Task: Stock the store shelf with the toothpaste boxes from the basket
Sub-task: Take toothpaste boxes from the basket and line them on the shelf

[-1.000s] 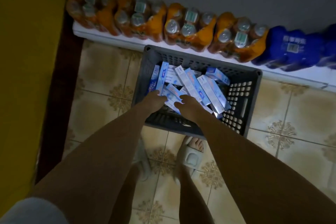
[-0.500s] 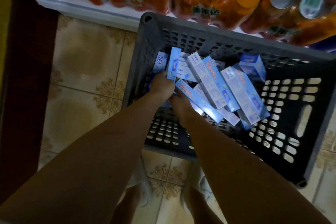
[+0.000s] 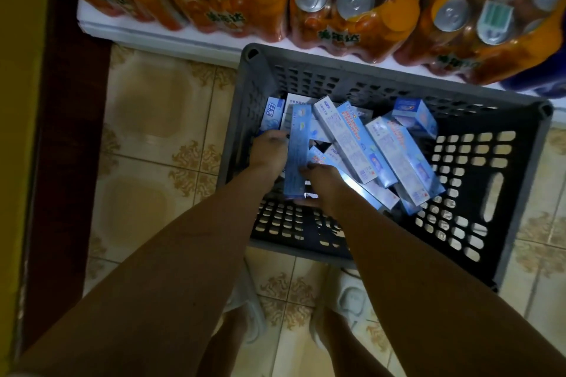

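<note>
Since half a second ago, one long blue toothpaste box [image 3: 296, 150] has been lifted on end between both hands above the heap of toothpaste boxes [image 3: 395, 156] in the dark plastic basket [image 3: 520, 180]. Left hand [image 3: 269, 151] grips its left edge, fingers curled round it; right hand [image 3: 323, 187] cups its lower end, fingers wrapped underneath. Shrink-wrapped orange soda packs [image 3: 346, 6] line the low white shelf [image 3: 159, 37] behind.
</note>
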